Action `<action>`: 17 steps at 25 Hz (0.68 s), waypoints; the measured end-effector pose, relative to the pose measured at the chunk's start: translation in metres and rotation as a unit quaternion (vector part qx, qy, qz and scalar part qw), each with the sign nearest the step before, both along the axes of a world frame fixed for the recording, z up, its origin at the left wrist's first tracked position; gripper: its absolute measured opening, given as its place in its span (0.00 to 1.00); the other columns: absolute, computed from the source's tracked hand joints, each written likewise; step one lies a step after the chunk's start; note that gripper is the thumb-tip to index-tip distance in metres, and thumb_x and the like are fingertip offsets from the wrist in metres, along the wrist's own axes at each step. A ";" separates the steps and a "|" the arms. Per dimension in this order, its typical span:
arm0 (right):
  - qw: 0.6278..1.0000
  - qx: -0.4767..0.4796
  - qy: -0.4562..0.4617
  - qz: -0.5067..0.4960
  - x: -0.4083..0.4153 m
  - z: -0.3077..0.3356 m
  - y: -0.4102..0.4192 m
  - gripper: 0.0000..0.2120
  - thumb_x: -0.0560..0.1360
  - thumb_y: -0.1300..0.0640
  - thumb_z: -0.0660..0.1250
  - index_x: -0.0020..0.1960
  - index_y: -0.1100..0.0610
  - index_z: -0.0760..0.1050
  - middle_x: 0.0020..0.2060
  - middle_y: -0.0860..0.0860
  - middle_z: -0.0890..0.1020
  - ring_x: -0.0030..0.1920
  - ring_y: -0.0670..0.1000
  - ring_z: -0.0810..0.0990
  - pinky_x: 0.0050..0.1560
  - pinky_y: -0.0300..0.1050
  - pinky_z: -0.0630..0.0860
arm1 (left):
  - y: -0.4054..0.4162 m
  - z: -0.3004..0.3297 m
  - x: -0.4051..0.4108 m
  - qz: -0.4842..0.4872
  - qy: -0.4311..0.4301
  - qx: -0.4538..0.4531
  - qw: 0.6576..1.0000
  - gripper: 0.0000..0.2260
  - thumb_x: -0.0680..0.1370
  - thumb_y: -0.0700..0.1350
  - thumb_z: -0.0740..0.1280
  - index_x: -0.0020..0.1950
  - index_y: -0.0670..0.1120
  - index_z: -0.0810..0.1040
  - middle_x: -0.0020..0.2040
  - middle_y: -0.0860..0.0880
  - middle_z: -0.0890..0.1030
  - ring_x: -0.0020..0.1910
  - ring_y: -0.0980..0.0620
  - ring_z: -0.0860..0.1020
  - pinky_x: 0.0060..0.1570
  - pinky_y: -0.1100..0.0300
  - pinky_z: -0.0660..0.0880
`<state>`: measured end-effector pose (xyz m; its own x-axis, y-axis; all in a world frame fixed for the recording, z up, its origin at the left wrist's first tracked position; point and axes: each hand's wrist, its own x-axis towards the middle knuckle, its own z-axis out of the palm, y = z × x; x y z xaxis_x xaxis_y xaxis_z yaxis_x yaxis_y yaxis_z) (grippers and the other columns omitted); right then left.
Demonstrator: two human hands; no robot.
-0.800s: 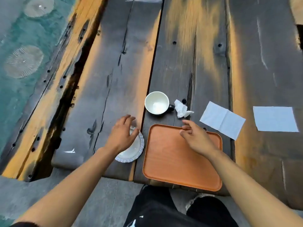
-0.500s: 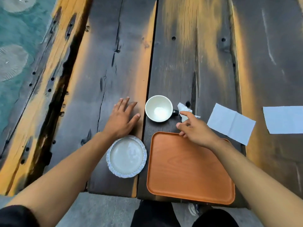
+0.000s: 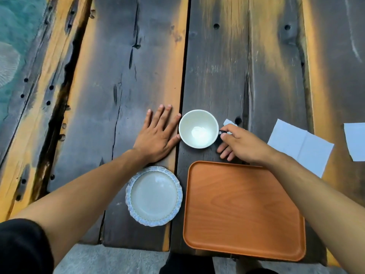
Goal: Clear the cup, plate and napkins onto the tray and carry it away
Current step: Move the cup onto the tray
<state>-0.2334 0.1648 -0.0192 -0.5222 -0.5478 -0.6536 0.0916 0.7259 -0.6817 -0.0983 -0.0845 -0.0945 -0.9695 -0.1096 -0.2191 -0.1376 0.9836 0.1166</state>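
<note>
A cup (image 3: pixel 198 128), white inside and dark outside, stands on the dark wooden table (image 3: pixel 227 66) just beyond the orange tray (image 3: pixel 243 210). My right hand (image 3: pixel 240 144) pinches the cup's dark handle with thumb and forefinger. My left hand (image 3: pixel 158 133) lies flat on the table, fingers spread, thumb touching the cup's left side. A small white plate (image 3: pixel 154 195) with a scalloped blue rim sits left of the tray. A crumpled napkin (image 3: pixel 228 122) peeks out behind my right hand. Two flat napkins, the nearer (image 3: pixel 302 146) and the farther (image 3: pixel 355 141), lie to the right.
The tray holds nothing and sits at the table's near edge. Grey pavement (image 3: pixel 110 260) and my dark trousers (image 3: pixel 187 264) show below that edge. Teal ground (image 3: pixel 13 36) lies beyond the table's left side.
My right hand moved from near the crumpled napkin to the cup's handle and closed on it. My left hand slid right until the thumb met the cup.
</note>
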 end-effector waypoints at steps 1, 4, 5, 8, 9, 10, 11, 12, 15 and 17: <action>1.000 -0.003 -0.006 -0.002 -0.001 0.001 -0.001 0.09 0.86 0.56 0.55 0.61 0.55 0.72 0.41 0.58 0.85 0.42 0.59 0.87 0.41 0.51 0.83 | 0.001 -0.003 0.000 -0.004 0.008 -0.004 1.000 0.32 0.83 0.65 0.44 0.84 0.51 0.51 0.85 0.42 0.50 0.84 0.41 0.47 0.80 0.36 0.47; 1.000 0.002 -0.023 0.008 -0.003 0.003 0.000 0.10 0.86 0.55 0.55 0.52 0.56 0.72 0.39 0.59 0.85 0.42 0.61 0.87 0.40 0.53 0.82 | 0.002 -0.008 0.001 -0.001 0.031 -0.008 0.999 0.31 0.83 0.64 0.45 0.84 0.52 0.52 0.84 0.43 0.51 0.84 0.41 0.49 0.80 0.36 0.48; 1.000 0.005 -0.026 0.014 -0.003 0.002 0.000 0.10 0.86 0.54 0.55 0.52 0.57 0.72 0.39 0.59 0.86 0.41 0.61 0.87 0.40 0.54 0.81 | 0.002 -0.009 0.002 0.000 0.038 -0.009 0.999 0.31 0.83 0.63 0.45 0.84 0.52 0.52 0.84 0.43 0.51 0.84 0.42 0.49 0.80 0.36 0.47; 0.999 0.019 -0.028 0.036 -0.003 0.002 0.000 0.12 0.86 0.52 0.55 0.53 0.59 0.72 0.36 0.57 0.85 0.37 0.59 0.86 0.37 0.52 0.79 | 0.002 -0.011 0.003 0.002 0.050 -0.008 0.999 0.29 0.84 0.61 0.45 0.84 0.52 0.52 0.85 0.44 0.51 0.84 0.43 0.49 0.80 0.38 0.47; 0.998 0.022 -0.030 0.043 -0.003 0.003 0.000 0.13 0.86 0.52 0.54 0.53 0.59 0.72 0.36 0.57 0.85 0.36 0.59 0.85 0.35 0.51 0.77 | 0.002 -0.010 0.003 0.003 0.053 -0.006 0.999 0.29 0.84 0.61 0.45 0.84 0.52 0.52 0.85 0.44 0.51 0.84 0.43 0.48 0.80 0.38 0.47; 0.998 0.023 -0.032 0.050 -0.002 0.003 0.000 0.13 0.86 0.52 0.54 0.54 0.60 0.72 0.35 0.57 0.84 0.35 0.59 0.85 0.32 0.49 0.76 | 0.002 -0.011 0.003 0.005 0.056 -0.004 0.998 0.29 0.84 0.61 0.45 0.84 0.52 0.52 0.85 0.45 0.52 0.84 0.44 0.48 0.80 0.38 0.47; 0.998 0.021 -0.035 0.054 -0.001 0.003 -0.001 0.14 0.86 0.52 0.54 0.54 0.61 0.72 0.34 0.58 0.83 0.34 0.58 0.84 0.30 0.48 0.75 | 0.002 -0.011 0.003 0.008 0.060 -0.004 0.998 0.29 0.84 0.61 0.45 0.84 0.53 0.52 0.85 0.45 0.52 0.84 0.44 0.49 0.80 0.38 0.47; 0.998 0.020 -0.037 0.056 0.001 0.002 -0.001 0.14 0.86 0.52 0.54 0.55 0.61 0.72 0.34 0.58 0.83 0.33 0.57 0.83 0.28 0.47 0.73 | 0.002 -0.012 0.002 0.011 0.064 -0.003 0.998 0.29 0.84 0.61 0.46 0.84 0.53 0.53 0.85 0.46 0.53 0.84 0.44 0.50 0.80 0.38 0.48; 0.997 0.023 -0.024 0.067 0.008 0.001 0.001 0.14 0.86 0.51 0.54 0.55 0.59 0.73 0.32 0.54 0.81 0.29 0.52 0.79 0.28 0.45 0.71 | 0.001 -0.014 0.003 0.020 0.076 0.009 0.997 0.27 0.84 0.60 0.47 0.83 0.55 0.55 0.84 0.47 0.55 0.84 0.45 0.52 0.80 0.39 0.49; 0.997 0.029 0.006 0.070 0.014 0.000 0.002 0.14 0.86 0.50 0.54 0.52 0.57 0.74 0.33 0.51 0.81 0.28 0.49 0.78 0.30 0.42 0.70 | 0.000 -0.015 0.003 0.020 0.083 0.024 0.996 0.26 0.85 0.59 0.47 0.83 0.55 0.57 0.84 0.48 0.56 0.84 0.45 0.52 0.81 0.40 0.49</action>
<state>-0.2197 0.1673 -0.0191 -0.4510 -0.5778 -0.6803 -0.0209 0.7688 -0.6391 -0.0955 -0.0846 -0.1091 -0.9879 -0.1421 -0.0620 -0.1514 0.9705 0.1879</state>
